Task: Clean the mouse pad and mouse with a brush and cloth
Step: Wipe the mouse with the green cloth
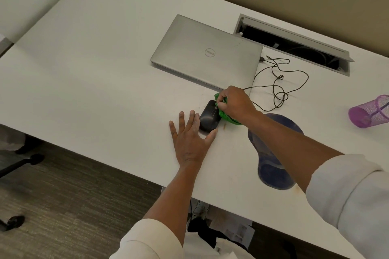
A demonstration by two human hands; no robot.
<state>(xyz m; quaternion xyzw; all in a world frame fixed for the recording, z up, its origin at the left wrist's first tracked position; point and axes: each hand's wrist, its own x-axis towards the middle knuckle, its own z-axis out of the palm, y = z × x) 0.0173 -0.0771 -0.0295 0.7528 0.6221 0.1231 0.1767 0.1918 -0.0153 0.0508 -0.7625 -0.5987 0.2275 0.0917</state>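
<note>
Wiping the mouse [208,118] with the cloth [224,114]

Left hand [190,136] flat, bracing it at 9 o'clock; right hand [234,103] bunches the cloth, so probably short, light strokes.

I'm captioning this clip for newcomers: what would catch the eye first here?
The green cloth gripped by the right hand against the black mouse, mid-table, with the left hand flat beside the mouse. Next, the closed laptop behind them and the purple cup tipped over at right.

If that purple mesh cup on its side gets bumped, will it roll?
Probably: the purple mesh cup lies on its side on the smooth table, so its round wall could roll. Its mesh suggests it is light. It looks tapered, so it would likely curve.
</note>
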